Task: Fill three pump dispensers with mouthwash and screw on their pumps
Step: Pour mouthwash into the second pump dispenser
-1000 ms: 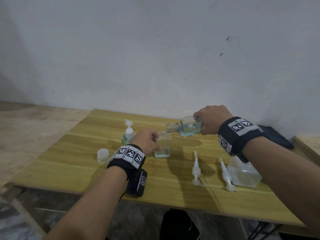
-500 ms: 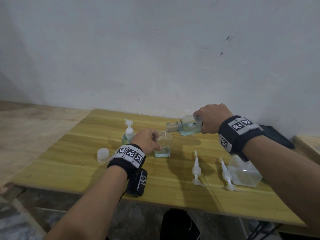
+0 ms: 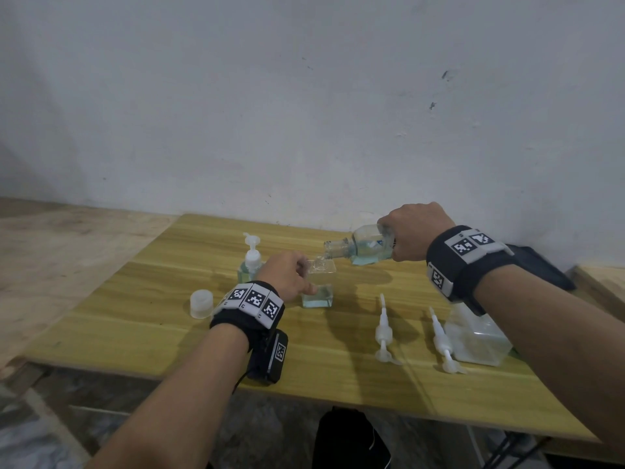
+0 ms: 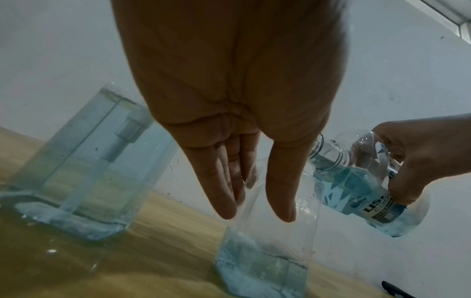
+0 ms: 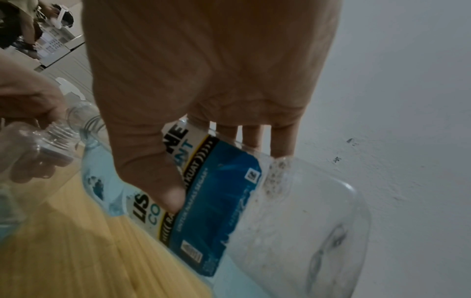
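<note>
My right hand (image 3: pixel 411 233) grips a clear mouthwash bottle (image 3: pixel 367 247) with a blue label (image 5: pixel 211 193), tipped so its open neck sits over the mouth of a square clear dispenser (image 3: pixel 319 282). That dispenser holds a shallow layer of blue liquid (image 4: pixel 265 270). My left hand (image 3: pixel 287 275) holds it at its left side, fingers and thumb around the body (image 4: pixel 277 201). Behind stands a filled dispenser (image 3: pixel 250 265) with its white pump on. Two loose white pumps (image 3: pixel 384 330) (image 3: pixel 443 343) lie on the table beside a third clear dispenser (image 3: pixel 473 336).
A white cap (image 3: pixel 202 303) stands on the wooden table (image 3: pixel 135 319) left of my left wrist. The white wall (image 3: pixel 304 113) runs close behind the table's far edge. A black object (image 3: pixel 348 438) sits under the front edge.
The mouthwash bottle has lifted and tipped very slightly in my right hand. My left hand and the dispenser have stayed put.
</note>
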`<action>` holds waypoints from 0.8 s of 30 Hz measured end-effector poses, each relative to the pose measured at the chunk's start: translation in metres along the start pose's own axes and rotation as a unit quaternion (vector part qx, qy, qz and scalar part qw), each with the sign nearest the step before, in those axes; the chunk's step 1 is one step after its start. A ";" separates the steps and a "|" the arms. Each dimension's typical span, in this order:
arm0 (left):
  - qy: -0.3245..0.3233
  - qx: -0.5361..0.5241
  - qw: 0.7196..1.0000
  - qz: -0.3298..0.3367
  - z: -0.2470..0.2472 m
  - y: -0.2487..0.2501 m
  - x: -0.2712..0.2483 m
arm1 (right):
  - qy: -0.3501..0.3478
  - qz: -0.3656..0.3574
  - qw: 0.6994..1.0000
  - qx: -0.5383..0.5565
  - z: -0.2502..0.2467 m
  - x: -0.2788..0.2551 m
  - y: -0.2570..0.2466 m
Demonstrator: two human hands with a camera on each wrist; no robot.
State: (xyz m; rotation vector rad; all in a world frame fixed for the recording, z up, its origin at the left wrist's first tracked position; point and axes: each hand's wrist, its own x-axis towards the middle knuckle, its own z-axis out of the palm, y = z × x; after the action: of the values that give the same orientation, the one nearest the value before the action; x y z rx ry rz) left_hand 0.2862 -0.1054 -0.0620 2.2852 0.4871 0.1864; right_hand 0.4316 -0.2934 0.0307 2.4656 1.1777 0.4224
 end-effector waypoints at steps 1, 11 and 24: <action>0.001 0.003 1.000 0.000 0.000 0.000 0.000 | 0.000 -0.001 1.000 0.001 0.000 0.000 0.000; 0.005 0.011 1.000 0.002 0.000 -0.001 0.001 | 0.011 -0.001 1.000 -0.003 0.001 0.000 -0.001; 0.000 0.003 1.000 0.000 0.000 -0.001 0.002 | 0.015 -0.004 1.000 -0.013 -0.001 -0.001 0.000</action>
State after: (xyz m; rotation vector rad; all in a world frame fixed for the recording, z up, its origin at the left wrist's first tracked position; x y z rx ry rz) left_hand 0.2876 -0.1038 -0.0629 2.2909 0.4890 0.1852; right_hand 0.4303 -0.2935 0.0313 2.4390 1.1863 0.4710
